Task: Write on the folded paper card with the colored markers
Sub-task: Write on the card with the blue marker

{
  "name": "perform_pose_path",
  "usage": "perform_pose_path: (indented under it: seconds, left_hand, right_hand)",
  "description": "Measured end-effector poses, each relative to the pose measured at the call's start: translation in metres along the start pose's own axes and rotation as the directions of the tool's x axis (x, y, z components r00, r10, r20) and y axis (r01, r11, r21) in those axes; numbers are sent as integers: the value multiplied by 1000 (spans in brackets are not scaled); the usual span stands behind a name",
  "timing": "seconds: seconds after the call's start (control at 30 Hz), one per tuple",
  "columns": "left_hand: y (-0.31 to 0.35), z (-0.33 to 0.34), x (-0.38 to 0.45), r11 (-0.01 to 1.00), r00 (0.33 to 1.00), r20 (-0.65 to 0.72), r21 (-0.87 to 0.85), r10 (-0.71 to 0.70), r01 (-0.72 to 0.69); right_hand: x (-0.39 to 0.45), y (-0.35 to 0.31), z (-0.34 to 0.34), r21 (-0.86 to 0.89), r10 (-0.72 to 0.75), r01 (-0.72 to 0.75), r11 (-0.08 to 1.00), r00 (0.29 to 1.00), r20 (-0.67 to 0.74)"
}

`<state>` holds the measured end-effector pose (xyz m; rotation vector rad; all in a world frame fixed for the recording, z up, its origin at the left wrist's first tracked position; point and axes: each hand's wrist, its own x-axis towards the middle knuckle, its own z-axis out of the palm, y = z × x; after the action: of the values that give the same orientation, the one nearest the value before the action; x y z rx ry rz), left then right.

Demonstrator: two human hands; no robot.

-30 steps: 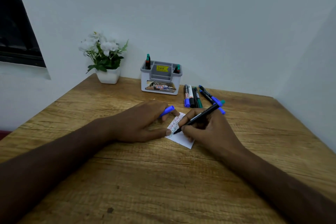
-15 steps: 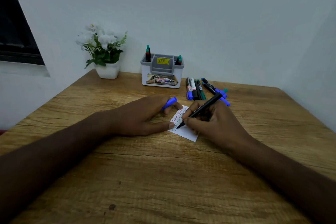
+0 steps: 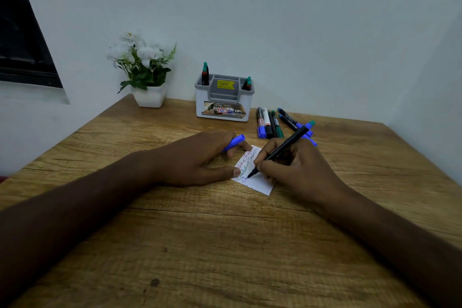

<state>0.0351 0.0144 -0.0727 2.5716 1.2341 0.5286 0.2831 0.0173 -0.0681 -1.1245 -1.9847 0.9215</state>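
Observation:
A small white folded card [image 3: 260,182] lies on the wooden table [image 3: 225,245], with lines of red, green and blue writing on it. My right hand [image 3: 297,170] grips a black marker [image 3: 280,150], its tip touching the card near the lower left of the writing. My left hand [image 3: 200,157] holds a blue marker cap [image 3: 235,142] between its fingers, and its thumb presses the card's left edge.
Several capped markers [image 3: 268,124] lie in a row behind the card, with more [image 3: 292,121] to their right. A white and grey organizer [image 3: 223,100] holding markers stands at the back, and a white pot of flowers [image 3: 147,77] to its left. Walls close in behind and at right.
The marker tip has moved down to a lower line on the card. My left hand stays put with the cap. The view has shifted slightly.

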Motion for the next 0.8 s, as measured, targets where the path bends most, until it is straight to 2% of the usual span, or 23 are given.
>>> perform_pose_path:
  seconds: [0.8]
  left_hand:
    - [0, 0, 0, 999, 999, 22, -9, -34, 34]
  right_hand:
    - [2, 4, 0, 35, 33, -32, 999, 999, -34]
